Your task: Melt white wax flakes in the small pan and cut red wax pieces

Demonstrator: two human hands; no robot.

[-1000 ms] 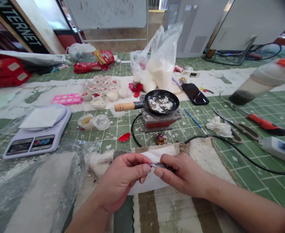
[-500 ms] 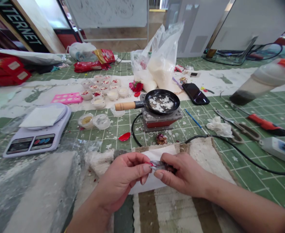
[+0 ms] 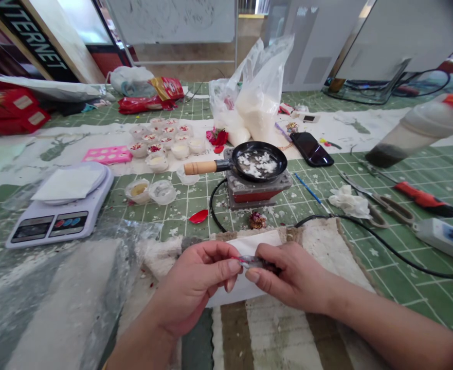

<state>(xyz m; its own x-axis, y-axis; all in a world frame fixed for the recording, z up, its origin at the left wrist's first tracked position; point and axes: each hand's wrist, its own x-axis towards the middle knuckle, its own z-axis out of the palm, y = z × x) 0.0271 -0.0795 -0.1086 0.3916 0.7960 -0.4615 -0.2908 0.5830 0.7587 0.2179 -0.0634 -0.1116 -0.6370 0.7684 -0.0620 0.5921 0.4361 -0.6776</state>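
Both hands meet low in the head view, over a white sheet of paper (image 3: 249, 246) that lies on a stained cloth (image 3: 326, 252); the left hand (image 3: 195, 288) and the right hand (image 3: 291, 277) each pinch one end of a small clear piece (image 3: 252, 262), shiny and thin, with a trace of red at its left end; what it is exactly is too small to tell. The left thumb and forefinger are closed on that red end; the right thumb and forefinger are closed on the other end, with the remaining fingers curled under. The piece is held just above the paper, between the fingertips, not resting on it.

By the look of it the step is fine finger work on the piece, and it calls for light, even pressure from both pinches; too hard a squeeze would likely crumple something so thin. Keeping both hands low over the paper seems wise, since anything that slips would land there and not among the white flakes on the green mat (image 3: 403, 185).

Beyond the hands stands a small black pan (image 3: 259, 162) with white flakes in it, on a red-sided burner (image 3: 257, 192); a kitchen scale (image 3: 60, 210) sits to the left; small filled cups (image 3: 164, 141) cluster behind; scissors (image 3: 376, 203) lie to the right.
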